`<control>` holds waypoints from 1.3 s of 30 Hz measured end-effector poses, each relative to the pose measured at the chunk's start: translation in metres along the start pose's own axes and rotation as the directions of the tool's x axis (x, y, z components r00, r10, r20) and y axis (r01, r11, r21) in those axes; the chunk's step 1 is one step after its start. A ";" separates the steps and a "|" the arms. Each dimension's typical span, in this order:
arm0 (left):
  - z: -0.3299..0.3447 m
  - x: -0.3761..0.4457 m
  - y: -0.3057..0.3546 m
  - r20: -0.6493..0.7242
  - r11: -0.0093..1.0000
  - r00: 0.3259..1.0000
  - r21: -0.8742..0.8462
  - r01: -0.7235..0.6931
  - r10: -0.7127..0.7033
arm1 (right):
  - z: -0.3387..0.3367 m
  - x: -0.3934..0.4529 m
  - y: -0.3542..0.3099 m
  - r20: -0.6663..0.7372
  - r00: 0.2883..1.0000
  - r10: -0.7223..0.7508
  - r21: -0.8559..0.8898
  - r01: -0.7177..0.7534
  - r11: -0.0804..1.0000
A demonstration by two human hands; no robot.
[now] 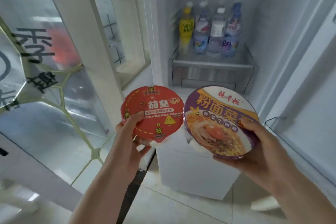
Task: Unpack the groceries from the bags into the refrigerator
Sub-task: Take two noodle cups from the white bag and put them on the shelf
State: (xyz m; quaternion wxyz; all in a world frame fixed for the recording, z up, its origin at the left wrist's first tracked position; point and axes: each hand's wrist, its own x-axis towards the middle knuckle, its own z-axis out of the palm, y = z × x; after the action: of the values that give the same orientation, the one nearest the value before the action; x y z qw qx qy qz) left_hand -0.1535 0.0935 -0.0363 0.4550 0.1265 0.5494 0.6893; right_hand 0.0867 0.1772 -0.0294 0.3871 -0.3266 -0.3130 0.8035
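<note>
Head cam: left hand [130,131] grips red noodle bowl [152,113], right hand [254,143] holds purple noodle bowl [221,122]. Placing step; next they probably go onto the fridge shelf [211,63] beside the bottles [209,29].

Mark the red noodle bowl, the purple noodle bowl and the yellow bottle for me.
red noodle bowl [154,109]: head view, middle of its lid.
purple noodle bowl [218,114]: head view, middle of its lid.
yellow bottle [185,30]: head view, its label.

the red bowl lid [152,113] is showing "茄皇", with "滤", "泡" and "掀" marking numbered steps. the purple bowl lid [221,121] is reading "粉面菜". the yellow bottle [186,27] is bearing "1000". the glass panel [34,45] at left is carrying "季". other print is staying too blurred.
</note>
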 end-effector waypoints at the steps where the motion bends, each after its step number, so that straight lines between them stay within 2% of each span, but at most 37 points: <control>1: 0.007 0.010 0.010 0.033 1.000 0.999 0.007 -0.013 0.012 | 0.005 0.007 -0.008 -0.026 0.999 -0.019 -0.004 0.019 1.000; 5: 0.041 0.048 0.044 0.127 0.998 0.990 -0.002 -0.061 0.061 | 0.026 0.029 -0.042 -0.063 0.994 -0.091 -0.020 0.090 0.996; 14: 0.119 0.096 0.118 0.212 0.974 0.951 -0.041 -0.221 0.224 | 0.055 0.065 -0.130 0.006 0.959 -0.282 -0.037 0.282 0.959; 21: 0.170 0.115 0.167 0.278 0.957 0.916 -0.104 -0.270 0.289 | 0.087 0.090 -0.180 0.015 0.913 -0.408 0.011 0.408 0.913; 27: 0.206 0.136 0.206 0.357 0.925 0.854 -0.157 -0.345 0.379 | 0.114 0.111 -0.217 0.023 0.858 -0.513 0.039 0.512 0.858; 34: 0.255 0.182 0.249 0.469 0.910 0.781 -0.168 -0.380 0.413 | 0.147 0.144 -0.260 -0.103 0.785 -0.611 0.050 0.618 0.785; 39: 0.287 0.212 0.267 0.419 0.793 0.697 -0.101 -0.601 0.582 | 0.165 0.172 -0.290 -0.169 0.719 -0.674 -0.038 0.679 0.733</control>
State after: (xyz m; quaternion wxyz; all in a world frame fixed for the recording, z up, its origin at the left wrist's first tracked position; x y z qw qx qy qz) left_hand -0.2078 0.4452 0.2325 0.3156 0.4544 0.3802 0.7412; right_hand -0.0030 0.4245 0.2387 0.6834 -0.2525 -0.3653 0.5794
